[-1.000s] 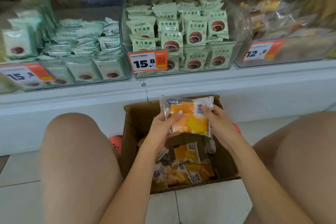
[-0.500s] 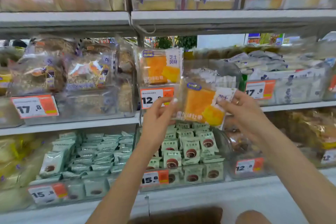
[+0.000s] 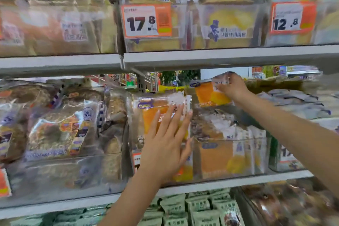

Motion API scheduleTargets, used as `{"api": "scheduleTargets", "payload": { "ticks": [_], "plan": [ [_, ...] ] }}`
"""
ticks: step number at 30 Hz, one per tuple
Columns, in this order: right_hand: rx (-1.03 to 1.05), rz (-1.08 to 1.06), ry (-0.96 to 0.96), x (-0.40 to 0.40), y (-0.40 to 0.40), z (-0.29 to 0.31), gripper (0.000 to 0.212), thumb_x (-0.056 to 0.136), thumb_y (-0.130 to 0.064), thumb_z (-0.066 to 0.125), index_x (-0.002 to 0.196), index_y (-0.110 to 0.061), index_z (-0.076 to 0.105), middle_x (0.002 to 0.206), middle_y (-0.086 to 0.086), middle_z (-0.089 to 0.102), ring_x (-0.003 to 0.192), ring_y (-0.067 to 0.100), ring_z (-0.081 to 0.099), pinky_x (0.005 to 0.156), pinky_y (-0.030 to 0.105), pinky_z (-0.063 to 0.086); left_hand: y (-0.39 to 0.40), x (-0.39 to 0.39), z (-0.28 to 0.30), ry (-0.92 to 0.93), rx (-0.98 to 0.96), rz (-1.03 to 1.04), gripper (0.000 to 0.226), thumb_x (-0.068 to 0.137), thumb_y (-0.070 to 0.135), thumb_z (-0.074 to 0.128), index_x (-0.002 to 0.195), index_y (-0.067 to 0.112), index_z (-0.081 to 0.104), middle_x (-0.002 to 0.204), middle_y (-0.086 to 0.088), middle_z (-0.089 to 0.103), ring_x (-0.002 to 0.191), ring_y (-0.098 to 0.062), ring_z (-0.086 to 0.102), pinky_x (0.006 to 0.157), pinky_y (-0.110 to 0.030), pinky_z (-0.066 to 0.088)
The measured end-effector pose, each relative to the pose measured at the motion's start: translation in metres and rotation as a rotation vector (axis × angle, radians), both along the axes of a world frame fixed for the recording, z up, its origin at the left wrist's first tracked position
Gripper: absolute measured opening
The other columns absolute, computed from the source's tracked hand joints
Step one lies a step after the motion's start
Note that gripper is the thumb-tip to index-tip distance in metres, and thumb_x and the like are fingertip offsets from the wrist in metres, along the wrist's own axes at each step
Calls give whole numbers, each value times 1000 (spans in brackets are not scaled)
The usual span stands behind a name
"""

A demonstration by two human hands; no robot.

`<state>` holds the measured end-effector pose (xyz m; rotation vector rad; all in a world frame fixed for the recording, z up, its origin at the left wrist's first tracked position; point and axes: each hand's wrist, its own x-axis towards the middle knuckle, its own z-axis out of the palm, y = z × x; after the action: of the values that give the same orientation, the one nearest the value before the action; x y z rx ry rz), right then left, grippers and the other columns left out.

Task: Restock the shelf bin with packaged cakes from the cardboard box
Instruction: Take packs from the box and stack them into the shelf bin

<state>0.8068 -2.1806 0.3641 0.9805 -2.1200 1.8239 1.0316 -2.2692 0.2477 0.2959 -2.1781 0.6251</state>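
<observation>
Cake in a clear plastic wrapper, orange and yellow with a blue label (image 3: 209, 93), is held above the back of the clear plastic shelf bin (image 3: 229, 159) on the middle shelf, not yet let go. The right hand (image 3: 232, 86) pinches its upper right corner, fingers curled onto the wrapper. The left hand (image 3: 165, 143) lies flat, fingers straight and slightly spread, pressing the front upright cake packet (image 3: 156, 113) at the bin's left end, apparently to steady the row and keep a gap open behind it.

The bin already holds several matching orange packets standing on edge along its front wall, so it looks partly filled, though motion blur makes a count unsafe. This 1 packet appears close to being placed; what remains is lowering it in behind the others. The cardboard box is out of view, so how many cakes are left cannot be told.

Around the bin: a neighbouring bin of brown bread packs (image 3: 60, 128) to the left, an orange price tag reading 17.8 (image 3: 145, 21) on the shelf above, and green-wrapped snacks (image 3: 198, 211) on the shelf below.
</observation>
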Motion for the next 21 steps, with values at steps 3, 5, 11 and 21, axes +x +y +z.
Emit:
{"api": "scheduleTargets", "payload": {
  "ticks": [3, 5, 11, 21],
  "plan": [
    [76, 118, -64, -22, -32, -1, 19, 89, 0, 59, 97, -14, 50, 132, 29, 49, 123, 37, 49, 81, 23, 47, -1, 0, -1, 9, -24, 26, 58, 98, 45, 24, 149, 18, 31, 155, -6, 26, 146, -24, 17, 115, -49, 18],
    [136, 150, -83, -40, -49, -6, 23, 87, -4, 62, 102, -18, 50, 132, 20, 53, 120, 34, 53, 87, 32, 46, -2, -1, -1, 8, -40, 39, 58, 97, 45, 25, 148, 18, 33, 155, -6, 27, 145, -25, 19, 115, -49, 18],
    [366, 24, -20, -65, -84, -22, 47, 91, -16, 60, 133, -3, 43, 134, 20, 49, 123, 36, 49, 91, 35, 42, -1, -3, -1, 11, -63, 65, 58, 97, 45, 20, 146, 19, 36, 154, -6, 29, 144, -25, 22, 115, -49, 19],
    [569, -62, -2, -64, -90, -22, 49, 92, -32, 54, 128, -1, 45, 124, 19, 54, 115, 30, 54, 99, 38, 45, -4, -4, -3, 41, -106, 75, 57, 98, 43, 20, 145, 17, 38, 153, -7, 32, 143, -24, 24, 115, -48, 19]
  ]
}}
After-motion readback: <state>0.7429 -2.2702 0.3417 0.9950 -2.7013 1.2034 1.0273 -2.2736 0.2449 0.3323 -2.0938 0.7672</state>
